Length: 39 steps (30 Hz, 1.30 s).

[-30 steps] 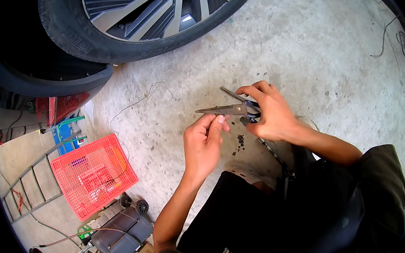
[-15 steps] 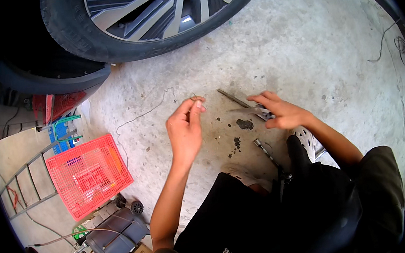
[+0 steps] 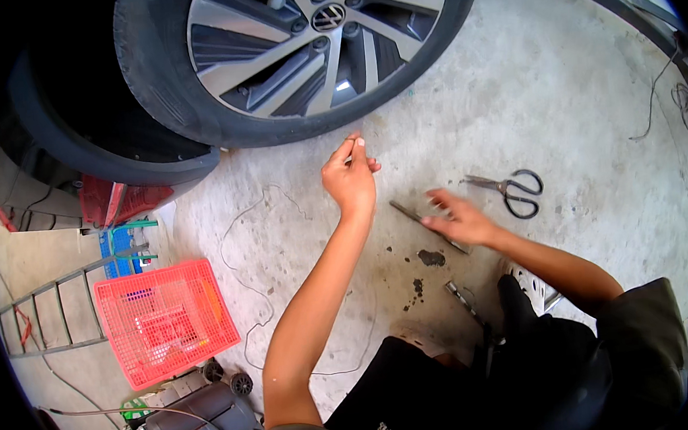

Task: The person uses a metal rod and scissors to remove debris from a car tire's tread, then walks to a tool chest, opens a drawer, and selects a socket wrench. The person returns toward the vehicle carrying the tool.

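My left hand (image 3: 350,184) is raised just below the tyre, its thumb and fingertips pinched together. What they hold, if anything, is too small to make out. My right hand (image 3: 464,218), a little blurred, hovers over a thin metal rod (image 3: 407,212) on the concrete with its fingers apart and nothing seen in them. Black-handled scissors (image 3: 510,187) lie on the floor just beyond that hand. A long thin wire (image 3: 223,245) curls loosely over the floor left of my left forearm. Near my foot lies a metal tool with a shiny shaft (image 3: 466,302).
A large car wheel (image 3: 305,125) stands at the top, beside a dark bumper (image 3: 114,164). On the left are a red plastic basket (image 3: 170,370), a ladder (image 3: 60,310) and a grey wheeled machine (image 3: 199,424). Dark crumbs (image 3: 431,258) dot the concrete.
The scissors have left my right hand and now lie on the floor. My left hand has moved up and right, closer to the tyre. The wire's loop on the floor has shifted.
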Each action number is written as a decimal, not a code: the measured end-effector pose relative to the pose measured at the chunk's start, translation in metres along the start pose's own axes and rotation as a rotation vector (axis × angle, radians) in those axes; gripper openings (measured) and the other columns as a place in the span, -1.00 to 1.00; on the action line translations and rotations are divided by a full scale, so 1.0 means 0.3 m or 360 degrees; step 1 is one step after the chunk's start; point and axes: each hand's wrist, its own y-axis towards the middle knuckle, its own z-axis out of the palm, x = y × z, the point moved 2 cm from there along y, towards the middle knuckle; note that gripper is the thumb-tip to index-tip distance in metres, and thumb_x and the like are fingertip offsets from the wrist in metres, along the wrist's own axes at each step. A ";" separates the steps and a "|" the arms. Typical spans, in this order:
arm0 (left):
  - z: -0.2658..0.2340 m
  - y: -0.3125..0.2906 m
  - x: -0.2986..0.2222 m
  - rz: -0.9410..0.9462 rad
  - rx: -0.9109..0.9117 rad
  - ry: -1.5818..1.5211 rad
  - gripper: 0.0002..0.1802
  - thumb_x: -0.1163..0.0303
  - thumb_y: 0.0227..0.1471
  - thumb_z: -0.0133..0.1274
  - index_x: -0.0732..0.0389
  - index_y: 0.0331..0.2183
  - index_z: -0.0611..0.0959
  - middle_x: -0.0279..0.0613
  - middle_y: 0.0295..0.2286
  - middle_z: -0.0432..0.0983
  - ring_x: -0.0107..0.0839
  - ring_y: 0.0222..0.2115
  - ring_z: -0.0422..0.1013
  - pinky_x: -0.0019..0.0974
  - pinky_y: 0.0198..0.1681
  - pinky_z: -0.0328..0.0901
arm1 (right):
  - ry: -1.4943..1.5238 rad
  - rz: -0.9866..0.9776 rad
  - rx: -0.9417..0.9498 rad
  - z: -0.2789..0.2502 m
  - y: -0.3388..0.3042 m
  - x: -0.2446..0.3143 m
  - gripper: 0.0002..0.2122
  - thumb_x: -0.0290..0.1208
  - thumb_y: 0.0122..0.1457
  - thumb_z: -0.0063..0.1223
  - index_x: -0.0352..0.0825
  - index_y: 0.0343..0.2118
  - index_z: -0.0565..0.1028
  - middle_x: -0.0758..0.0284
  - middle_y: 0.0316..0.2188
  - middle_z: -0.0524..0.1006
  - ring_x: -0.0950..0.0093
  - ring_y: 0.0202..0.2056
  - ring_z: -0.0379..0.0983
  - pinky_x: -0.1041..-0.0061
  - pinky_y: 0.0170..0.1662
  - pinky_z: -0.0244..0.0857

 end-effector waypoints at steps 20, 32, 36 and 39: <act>0.280 0.510 -0.108 0.0119 -0.0295 0.0162 -0.81 0.50 0.09 -0.01 0.48 -0.40 0.60 -0.08 -0.54 0.55 -0.38 -0.65 0.50 -0.40 -0.62 0.44 | -0.0406 -0.0324 -0.0358 -0.219 0.308 0.297 -0.60 -0.17 0.19 -0.02 -0.42 -0.64 0.49 0.03 -0.69 0.42 0.06 -0.58 0.39 0.21 -0.43 0.28; 0.280 0.545 -0.219 0.0171 -0.0071 0.0767 -0.77 0.48 0.06 -0.01 0.47 -0.46 0.63 -0.10 -0.61 0.56 -0.40 -0.67 0.51 -0.43 -0.53 0.44 | -0.0598 -0.0644 0.0199 -0.521 0.476 0.227 -0.61 -0.10 0.21 -0.04 -0.33 -0.57 0.54 0.18 -0.68 0.45 0.31 -0.58 0.42 0.34 -0.44 0.27; 0.320 0.512 -0.258 0.0002 -0.0255 0.0743 -0.78 0.50 0.02 0.00 0.45 -0.52 0.64 -0.11 -0.65 0.56 -0.42 -0.68 0.51 -0.45 -0.51 0.43 | -0.1318 -0.0553 -0.0055 -0.641 0.532 0.222 -0.69 -0.11 0.21 -0.05 -0.29 -0.44 0.50 0.16 -0.53 0.52 0.09 -0.39 0.46 0.19 -0.31 0.31; 0.329 0.516 -0.255 -0.0093 -0.0344 0.0572 -0.82 0.57 -0.01 -0.01 0.51 -0.50 0.61 -0.04 -0.61 0.57 -0.38 -0.66 0.52 -0.44 -0.52 0.44 | -0.1273 -0.0691 -0.0091 -0.714 0.574 0.234 -0.69 -0.09 0.21 -0.08 -0.25 -0.41 0.49 0.15 -0.51 0.52 0.08 -0.36 0.45 0.16 -0.29 0.31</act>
